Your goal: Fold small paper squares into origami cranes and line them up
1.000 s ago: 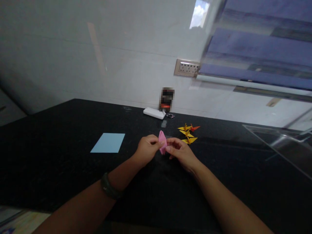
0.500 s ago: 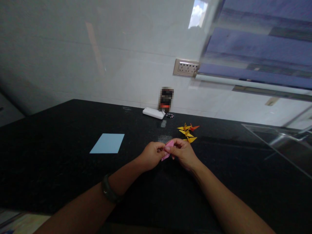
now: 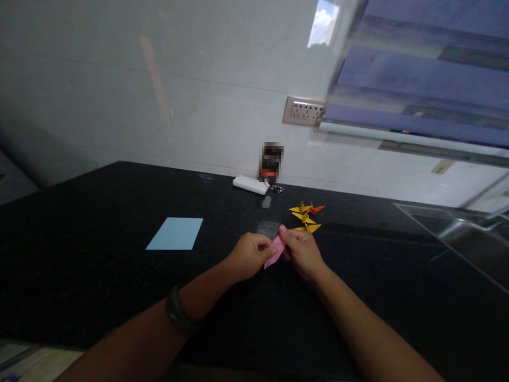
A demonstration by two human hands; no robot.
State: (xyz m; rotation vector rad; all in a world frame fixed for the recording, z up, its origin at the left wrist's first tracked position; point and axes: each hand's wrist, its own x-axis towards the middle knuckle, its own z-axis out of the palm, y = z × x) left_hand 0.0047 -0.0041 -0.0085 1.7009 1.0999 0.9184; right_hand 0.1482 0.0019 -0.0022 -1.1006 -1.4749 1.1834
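A small folded pink paper [image 3: 274, 251] is held between my two hands above the dark countertop, its long axis slanting up to the right. My left hand [image 3: 251, 255] pinches its left side between thumb and fingers. On the other side my right hand [image 3: 304, 250] grips the upper right end, with the thumb at the top tip. Some fingers of both hands are hidden behind the paper. Just beyond my right hand sit several folded paper cranes, yellow ones [image 3: 304, 218] and an orange one [image 3: 316, 209].
A flat light-blue paper square [image 3: 175, 234] lies to the left on the black countertop [image 3: 99, 223]. Near the wall are a white power bank [image 3: 250, 184], a beaded strap [image 3: 277, 188] and a blurred-out upright object [image 3: 271, 162]. A sink [image 3: 457, 239] is at the right.
My right thumb has shifted from the middle of the pink paper up to its top end, so more of the paper shows. My left hand has barely moved.
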